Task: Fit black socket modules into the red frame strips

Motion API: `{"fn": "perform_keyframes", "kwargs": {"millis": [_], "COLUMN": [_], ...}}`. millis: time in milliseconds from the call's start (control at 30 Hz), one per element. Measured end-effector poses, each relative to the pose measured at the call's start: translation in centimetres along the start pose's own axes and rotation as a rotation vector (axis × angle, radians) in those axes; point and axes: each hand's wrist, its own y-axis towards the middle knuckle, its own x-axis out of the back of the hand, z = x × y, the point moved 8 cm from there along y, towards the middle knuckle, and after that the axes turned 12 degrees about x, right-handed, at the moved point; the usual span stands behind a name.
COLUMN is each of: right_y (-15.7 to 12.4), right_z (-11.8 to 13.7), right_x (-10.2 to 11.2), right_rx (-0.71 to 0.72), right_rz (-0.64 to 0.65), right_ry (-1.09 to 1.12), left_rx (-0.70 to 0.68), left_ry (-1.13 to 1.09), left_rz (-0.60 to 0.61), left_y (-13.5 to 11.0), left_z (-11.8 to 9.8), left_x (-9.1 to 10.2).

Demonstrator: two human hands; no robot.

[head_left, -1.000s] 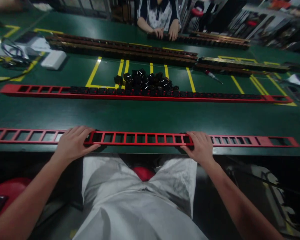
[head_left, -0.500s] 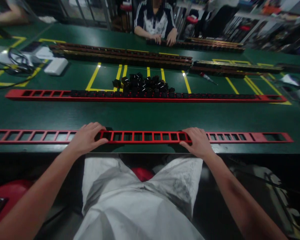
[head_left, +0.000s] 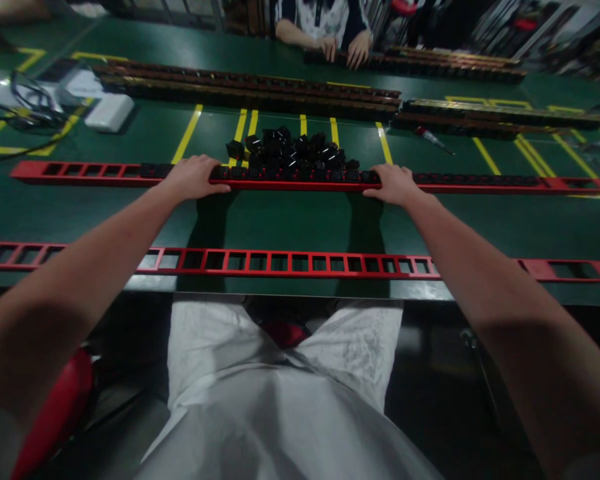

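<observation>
Both hands are on the farther long red slotted strip [head_left: 290, 186], whose slots are largely filled with black square pieces. My left hand [head_left: 193, 178] grips it left of the middle, thumb along the near edge and fingers over the far side. On the right of the middle, my right hand [head_left: 393, 185] holds it the same way. Just behind the strip lies a heap of black pieces [head_left: 290, 147]. Closer to me, a second red strip [head_left: 280, 264] with bare rectangular slots lies along the table edge, partly covered by my forearms.
Long dark slotted bars [head_left: 250, 93] lie across the green table [head_left: 290, 223]. A screwdriver [head_left: 433, 139] rests at the right. White boxes [head_left: 109, 112] and cables [head_left: 30, 107] sit at the left. Opposite me, a person's hands [head_left: 357, 50] touch another bar.
My hands have left the near bare strip, moved forward and taken hold of the farther filled strip. The view has tilted down slightly.
</observation>
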Motion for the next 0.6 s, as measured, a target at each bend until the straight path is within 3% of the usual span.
{"fn": "perform_keyframes", "kwargs": {"millis": [233, 400, 533, 600], "right_y": [2.8, 3.0, 1.8, 1.1], "right_z": [-2.3, -2.6, 1.0, 3.3], "right_x": [-0.9, 0.2, 2.8, 3.3], "right_rx": [0.064, 0.033, 0.186, 0.243], "right_rz": [0.154, 0.278, 0.064, -0.011], "right_ry": [0.019, 0.134, 0.061, 0.001], "left_rx": [0.001, 0.011, 0.141, 0.19], "left_ry": [0.044, -0.049, -0.143, -0.167], "left_rz": [0.016, 0.18, 0.362, 0.316], "left_y": [0.9, 3.1, 4.9, 5.7], "left_z": [-0.3, 1.4, 3.1, 3.5], "left_x": [0.0, -0.1, -0.3, 0.6]}}
